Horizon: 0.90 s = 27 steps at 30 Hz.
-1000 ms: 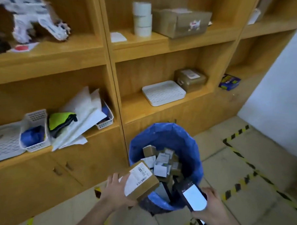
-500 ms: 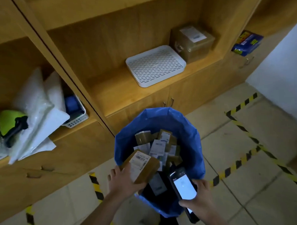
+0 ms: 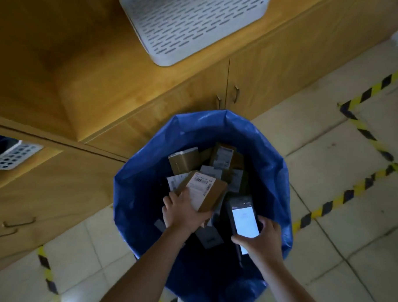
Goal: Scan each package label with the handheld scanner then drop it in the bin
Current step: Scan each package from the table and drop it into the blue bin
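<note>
A bin lined with a blue bag (image 3: 136, 199) stands on the floor below me, with several labelled cardboard packages (image 3: 184, 161) piled inside. My left hand (image 3: 184, 212) grips a small brown package (image 3: 206, 191) with a white barcode label, held over the bin's opening above the pile. To its right, my right hand (image 3: 263, 241) holds the black handheld scanner (image 3: 243, 222), its bright screen facing up, also over the bin.
A wooden shelf unit with cabinet doors (image 3: 232, 90) rises directly behind the bin. A white perforated tray (image 3: 192, 23) lies on the shelf above, and a white basket (image 3: 11, 155) sits at the left. Yellow-black tape (image 3: 363, 130) marks the tiled floor.
The view has tilted down and closed in on the bin. My left hand has carried the package from the bin's near rim to over the pile. The scanner has followed.
</note>
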### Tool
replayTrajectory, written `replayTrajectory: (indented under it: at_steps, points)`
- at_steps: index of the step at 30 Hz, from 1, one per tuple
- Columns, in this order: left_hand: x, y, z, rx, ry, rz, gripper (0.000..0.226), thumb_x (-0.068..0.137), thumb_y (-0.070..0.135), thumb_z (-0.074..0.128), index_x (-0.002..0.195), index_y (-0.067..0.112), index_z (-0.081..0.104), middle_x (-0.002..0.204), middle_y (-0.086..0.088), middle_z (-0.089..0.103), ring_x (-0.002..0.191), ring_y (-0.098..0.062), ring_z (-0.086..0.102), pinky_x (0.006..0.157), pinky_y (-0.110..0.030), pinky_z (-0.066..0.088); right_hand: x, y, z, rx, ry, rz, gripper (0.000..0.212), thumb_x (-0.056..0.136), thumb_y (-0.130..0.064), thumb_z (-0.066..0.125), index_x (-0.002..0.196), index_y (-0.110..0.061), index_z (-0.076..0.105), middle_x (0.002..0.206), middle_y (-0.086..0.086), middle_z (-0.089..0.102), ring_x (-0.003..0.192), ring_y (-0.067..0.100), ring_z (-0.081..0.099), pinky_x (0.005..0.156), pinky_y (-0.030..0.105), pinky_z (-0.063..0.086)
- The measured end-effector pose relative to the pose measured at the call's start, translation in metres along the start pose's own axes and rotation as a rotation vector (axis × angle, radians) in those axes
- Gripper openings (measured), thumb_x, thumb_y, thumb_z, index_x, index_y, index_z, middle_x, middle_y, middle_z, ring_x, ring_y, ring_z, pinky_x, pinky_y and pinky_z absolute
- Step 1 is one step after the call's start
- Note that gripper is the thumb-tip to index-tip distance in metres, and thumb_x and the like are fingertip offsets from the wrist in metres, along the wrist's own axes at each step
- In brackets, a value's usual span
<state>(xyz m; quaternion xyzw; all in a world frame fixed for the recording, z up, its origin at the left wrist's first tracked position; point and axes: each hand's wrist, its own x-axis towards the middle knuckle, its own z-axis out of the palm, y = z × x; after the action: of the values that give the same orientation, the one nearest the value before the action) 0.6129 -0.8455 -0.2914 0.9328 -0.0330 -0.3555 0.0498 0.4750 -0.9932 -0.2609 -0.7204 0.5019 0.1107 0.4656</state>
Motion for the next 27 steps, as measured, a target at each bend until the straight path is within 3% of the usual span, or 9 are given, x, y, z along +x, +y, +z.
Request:
replayTrajectory:
  at_steps: [6, 9, 12, 19, 24, 27]
  points:
    - [0.016, 0.008, 0.029, 0.026, -0.03, -0.048, 0.11, 0.058, 0.085, 0.058, 0.145, 0.031, 0.017, 0.146, -0.017, 0.023, 0.133, -0.037, 0.023, 0.108, -0.052, 0.03, 0.003, 0.021, 0.006, -0.044, -0.06, -0.02, 0.069, 0.048, -0.021, 0.083, 0.109, -0.016, 0.053, 0.112, -0.002, 0.04, 0.099, 0.007, 0.04, 0.068, 0.007, 0.035]
    - [0.011, 0.001, 0.033, 0.023, 0.006, -0.015, 0.115, 0.059, 0.089, 0.052, 0.148, 0.034, 0.004, 0.156, -0.016, 0.005, 0.142, -0.037, 0.012, 0.112, -0.052, 0.024, 0.0, 0.021, 0.004, -0.066, -0.07, -0.038, 0.07, 0.047, -0.024, 0.083, 0.11, -0.013, 0.055, 0.114, 0.0, 0.042, 0.105, 0.011, 0.041, 0.079, 0.018, 0.04]
    - [-0.002, -0.014, 0.029, 0.045, 0.007, 0.056, 0.115, 0.062, 0.09, 0.049, 0.149, 0.036, -0.004, 0.16, -0.01, -0.008, 0.146, -0.035, 0.0, 0.115, -0.051, 0.018, -0.009, 0.015, 0.001, -0.07, -0.076, -0.056, 0.071, 0.047, -0.021, 0.083, 0.112, -0.015, 0.054, 0.116, -0.001, 0.041, 0.104, 0.008, 0.038, 0.079, 0.018, 0.036]
    - [-0.055, -0.073, -0.006, -0.018, 0.127, 0.086, 0.087, 0.081, 0.075, 0.048, 0.151, 0.031, 0.017, 0.15, -0.001, 0.03, 0.137, -0.025, 0.03, 0.104, -0.042, 0.039, -0.057, -0.018, -0.005, -0.121, -0.101, -0.195, 0.067, 0.048, -0.016, 0.082, 0.108, -0.016, 0.053, 0.113, -0.002, 0.039, 0.09, -0.002, 0.033, 0.067, 0.011, 0.034]
    - [-0.122, -0.135, -0.027, -0.183, 0.237, 0.035, 0.067, 0.088, 0.062, 0.048, 0.143, 0.028, 0.033, 0.136, 0.002, 0.045, 0.125, -0.022, 0.044, 0.093, -0.038, 0.047, -0.122, -0.04, 0.012, -0.204, -0.173, -0.385, 0.065, 0.049, -0.01, 0.082, 0.106, -0.01, 0.051, 0.099, -0.007, 0.037, 0.109, 0.015, 0.038, 0.07, 0.015, 0.029]
    - [-0.186, -0.196, -0.027, -0.294, 0.342, -0.045, 0.053, 0.091, 0.056, 0.047, 0.136, 0.03, 0.04, 0.13, 0.005, 0.049, 0.122, -0.018, 0.046, 0.085, -0.035, 0.049, -0.186, -0.049, 0.04, -0.274, -0.276, -0.469, 0.069, 0.049, -0.014, 0.083, 0.109, -0.016, 0.049, 0.105, -0.002, 0.038, 0.105, 0.013, 0.037, 0.076, 0.022, 0.033]
